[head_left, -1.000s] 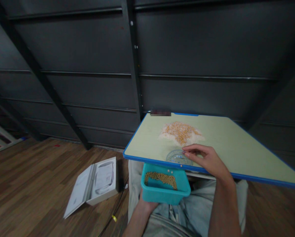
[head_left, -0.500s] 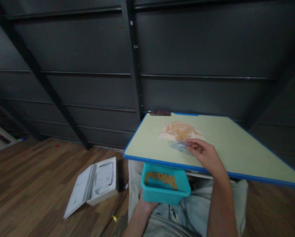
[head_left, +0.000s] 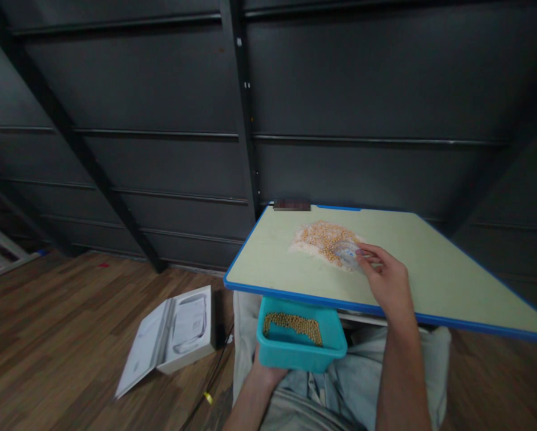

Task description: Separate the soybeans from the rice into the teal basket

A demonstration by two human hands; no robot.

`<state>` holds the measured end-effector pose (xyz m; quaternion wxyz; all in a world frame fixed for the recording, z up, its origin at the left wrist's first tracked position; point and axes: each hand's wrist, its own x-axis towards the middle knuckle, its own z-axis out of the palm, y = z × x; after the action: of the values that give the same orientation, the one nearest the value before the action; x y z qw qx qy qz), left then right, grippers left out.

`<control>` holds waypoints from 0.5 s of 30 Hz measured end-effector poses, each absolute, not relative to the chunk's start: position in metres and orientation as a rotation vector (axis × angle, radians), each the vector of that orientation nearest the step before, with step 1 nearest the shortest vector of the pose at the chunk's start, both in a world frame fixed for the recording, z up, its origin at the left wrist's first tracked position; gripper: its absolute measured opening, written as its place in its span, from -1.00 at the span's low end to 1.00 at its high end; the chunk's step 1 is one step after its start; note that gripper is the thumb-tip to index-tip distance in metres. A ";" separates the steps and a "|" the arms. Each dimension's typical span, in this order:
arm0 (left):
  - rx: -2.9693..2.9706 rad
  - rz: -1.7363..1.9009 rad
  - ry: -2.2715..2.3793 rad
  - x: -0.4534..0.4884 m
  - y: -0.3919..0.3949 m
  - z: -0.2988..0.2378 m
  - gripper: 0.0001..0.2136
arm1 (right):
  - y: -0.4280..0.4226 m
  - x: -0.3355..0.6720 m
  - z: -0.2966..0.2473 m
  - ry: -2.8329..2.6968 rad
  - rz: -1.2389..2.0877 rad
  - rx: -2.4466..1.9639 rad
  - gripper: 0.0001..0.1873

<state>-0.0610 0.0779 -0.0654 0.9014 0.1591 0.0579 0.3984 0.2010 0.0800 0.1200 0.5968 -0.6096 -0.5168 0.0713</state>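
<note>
while the right hand (head_left: 382, 269) pinches a clear disc (head_left: 349, 254) by its right rim, between thumb and fingertips, the left hand (head_left: 268, 373) sits well apart from it, low at the left end of a turquoise tub (head_left: 295, 358); its fingers are hidden beneath, so i cannot tell whether they grip or merely prop. the disc is at the right, near side of a pile of yellow beans and pale grains (head_left: 322, 234), which lies somewhat left of the middle of the desk (head_left: 448, 287), between its far and near edges.

to work the disc well here, i would favour a low angle, the free rim close to the desk top, and short, slow strokes: the beans look round and ready to roll, and the finer grains would probably scatter under a quick push. a light pinch should do, since the disc looks thin and might flex. the tub is best held level, close under the near edge.

being round, the disc has no true long axis; its free rim points left, into the pile and toward the desk's left edge, away from the fingers. how steeply it tilts is hard to tell. the tub's long axis runs left to right, roughly along the near edge, its mouth facing up, with more beans (head_left: 295, 324) inside.
</note>
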 end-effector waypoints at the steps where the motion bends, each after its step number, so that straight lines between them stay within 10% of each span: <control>1: 0.332 0.815 0.100 -0.061 0.078 -0.067 -0.54 | 0.081 0.201 0.119 -1.197 0.167 -1.420 -0.62; 15: 0.345 0.815 0.074 -0.063 0.079 -0.072 -0.54 | 0.082 0.202 0.117 -1.243 0.320 -1.356 -0.67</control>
<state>-0.0625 0.0787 -0.0723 0.9031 0.1669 0.0359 0.3941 0.2021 0.0821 0.1171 0.5948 -0.5838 -0.5352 0.1377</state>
